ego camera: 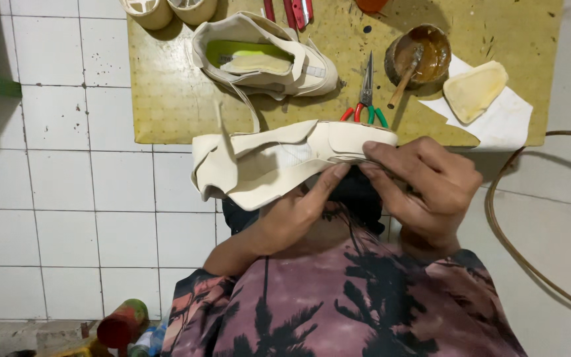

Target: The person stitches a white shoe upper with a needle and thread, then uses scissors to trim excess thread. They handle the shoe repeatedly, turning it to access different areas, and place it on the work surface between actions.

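A cream shoe upper [266,162] is held sideways in front of me, just below the edge of the yellow work board [166,99]. My left hand [299,208] grips it from below, the thumb pressed against its lower edge. My right hand [424,182] pinches the toe end with fingers curled over the rim. A second cream shoe [262,56] with a green insole lies on the board above it.
On the board lie scissors with red and green handles [366,96], a brown glue pot with a stick [421,56], a cream sole piece [474,89] on white paper, and red tools [292,12]. A brown cable [507,231] curves over the tiled floor at right.
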